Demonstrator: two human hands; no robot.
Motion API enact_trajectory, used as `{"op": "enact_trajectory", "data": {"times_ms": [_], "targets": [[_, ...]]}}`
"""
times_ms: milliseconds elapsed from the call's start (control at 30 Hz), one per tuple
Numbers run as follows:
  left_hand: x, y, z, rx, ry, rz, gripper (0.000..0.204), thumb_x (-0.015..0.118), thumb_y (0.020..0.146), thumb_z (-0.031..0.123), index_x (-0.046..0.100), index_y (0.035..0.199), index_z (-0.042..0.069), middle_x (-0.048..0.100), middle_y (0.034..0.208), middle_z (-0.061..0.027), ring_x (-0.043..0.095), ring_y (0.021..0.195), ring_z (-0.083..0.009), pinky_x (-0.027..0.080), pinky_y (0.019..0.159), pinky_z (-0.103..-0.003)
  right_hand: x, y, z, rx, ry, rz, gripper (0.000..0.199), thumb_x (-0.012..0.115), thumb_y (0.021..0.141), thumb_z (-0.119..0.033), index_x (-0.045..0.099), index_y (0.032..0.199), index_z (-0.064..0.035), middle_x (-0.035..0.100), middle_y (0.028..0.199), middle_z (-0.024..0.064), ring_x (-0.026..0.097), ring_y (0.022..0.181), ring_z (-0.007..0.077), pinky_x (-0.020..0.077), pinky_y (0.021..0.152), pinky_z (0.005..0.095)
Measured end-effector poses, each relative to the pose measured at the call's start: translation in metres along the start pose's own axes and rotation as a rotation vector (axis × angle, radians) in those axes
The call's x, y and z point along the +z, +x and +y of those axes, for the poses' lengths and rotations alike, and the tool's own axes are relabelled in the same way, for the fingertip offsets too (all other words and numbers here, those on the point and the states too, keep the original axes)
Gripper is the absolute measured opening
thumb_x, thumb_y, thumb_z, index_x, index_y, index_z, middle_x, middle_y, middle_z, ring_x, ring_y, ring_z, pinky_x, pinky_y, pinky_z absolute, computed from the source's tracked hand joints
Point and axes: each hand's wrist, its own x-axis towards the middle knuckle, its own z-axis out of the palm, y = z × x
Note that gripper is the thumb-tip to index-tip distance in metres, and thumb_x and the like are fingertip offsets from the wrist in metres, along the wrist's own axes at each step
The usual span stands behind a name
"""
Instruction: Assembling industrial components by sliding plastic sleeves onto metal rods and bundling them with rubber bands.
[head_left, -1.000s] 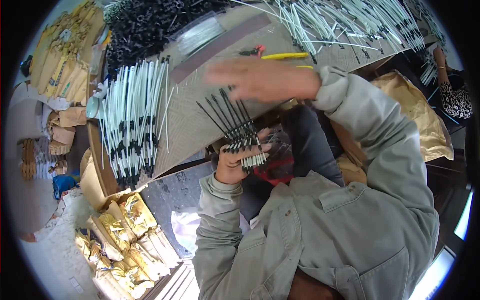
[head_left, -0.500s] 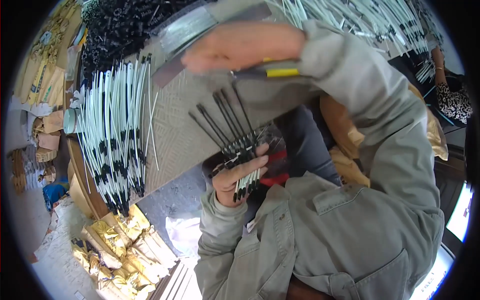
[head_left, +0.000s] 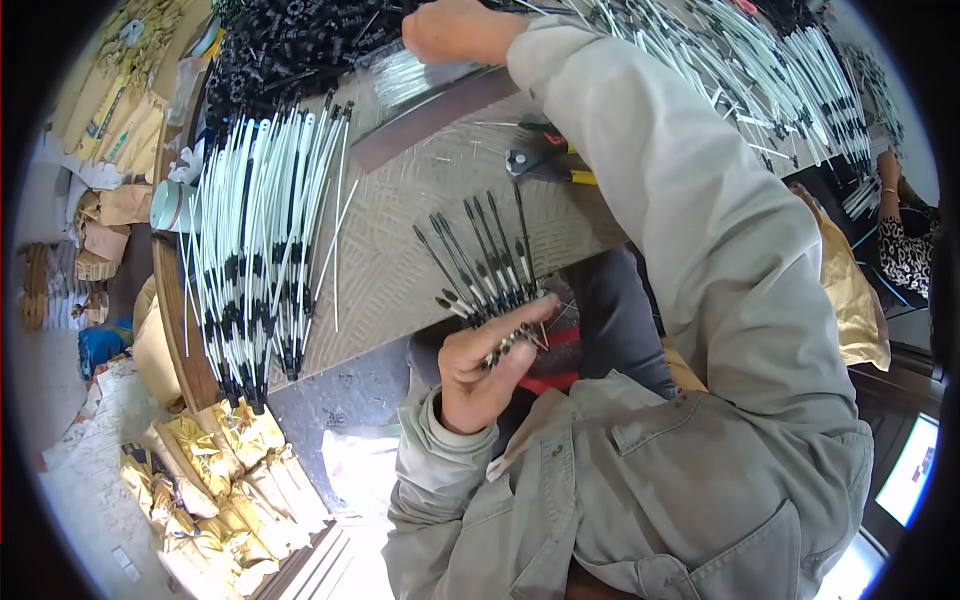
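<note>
My left hand (head_left: pixel 480 375) is closed around a fanned bundle of thin black-and-white rods (head_left: pixel 492 270) near the table's front edge. The rods' black ends point up and away from me. Stretched across the table, my right hand (head_left: pixel 462 30) is at the near side of a heap of small black fittings (head_left: pixel 300 60), beside a clear plastic packet of white sticks (head_left: pixel 405 80). Its fingers are curled; whatever they hold is hidden. Below my right forearm lie cutting pliers (head_left: pixel 535 160) with yellow-and-black handles.
White rods with black ends (head_left: pixel 255 230) are piled at the table's left. More rods (head_left: pixel 740 80) spread over the far right. A flat brown strip (head_left: pixel 435 120) lies mid-table. Yellow-wrapped bundles (head_left: pixel 215 490) lie at lower left. Another person's arm (head_left: pixel 888 185) shows at far right.
My right hand has moved farther away, up to the black fittings. My left hand still holds the rods, with its fingers now curled more over them. The view has shifted slightly.
</note>
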Motion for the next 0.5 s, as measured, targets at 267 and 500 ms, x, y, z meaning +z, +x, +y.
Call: {"op": "enact_trajectory", "data": {"times_ms": [267,500], "targets": [[0.008,0.001,-0.001,-0.071,-0.175,0.223,0.023,0.054,0.085,-0.002,0.058,0.107,-0.009,0.062,0.103,-0.0170,0.061,0.092,-0.0210,0.047,0.083,-0.030,-0.101,-0.108,-0.056,-0.035,1.030,0.318,0.011,0.056,0.086,-0.016,0.059,0.092,-0.0082,0.060,0.085,0.0081,0.060,0.069,0.0235,0.0487,0.059,0.0309],[0.015,-0.002,0.001,0.009,-0.022,0.229,0.017,0.056,0.084,0.000,0.061,0.099,-0.007,0.063,0.094,-0.0121,0.062,0.085,-0.0197,0.049,0.076,-0.030,-0.134,-0.244,-0.146,-0.076,0.652,0.494,0.032,0.060,0.070,0.004,0.062,0.099,-0.0098,0.055,0.088,0.0044,0.053,0.055,0.0116,0.0415,0.047,0.0234]]}}
